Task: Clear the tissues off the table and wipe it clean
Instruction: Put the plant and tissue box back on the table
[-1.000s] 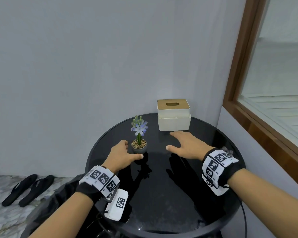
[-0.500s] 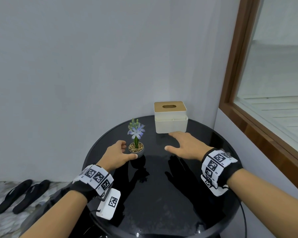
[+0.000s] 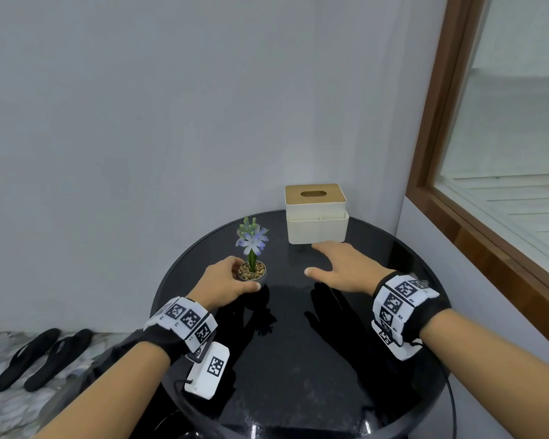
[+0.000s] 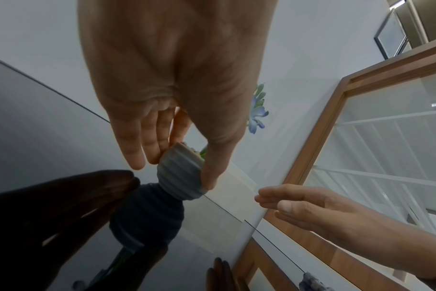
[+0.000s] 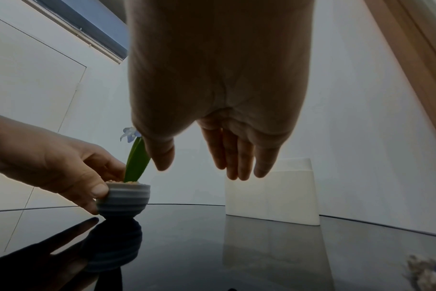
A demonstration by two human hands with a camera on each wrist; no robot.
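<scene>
Gripping the flower pot as before, the left hand contrasts with the flat, unmoved right hand.

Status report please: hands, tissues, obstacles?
Left hand grips flower pot. Right hand open, empty, near tissue box. No loose tissues visible on table.

No legible words, brand names or signs appear in any view. The white wristbands carry black-and-white square coded markers, with small characters beside them too small to read. The tissue box on the bench bears no label.
</scene>
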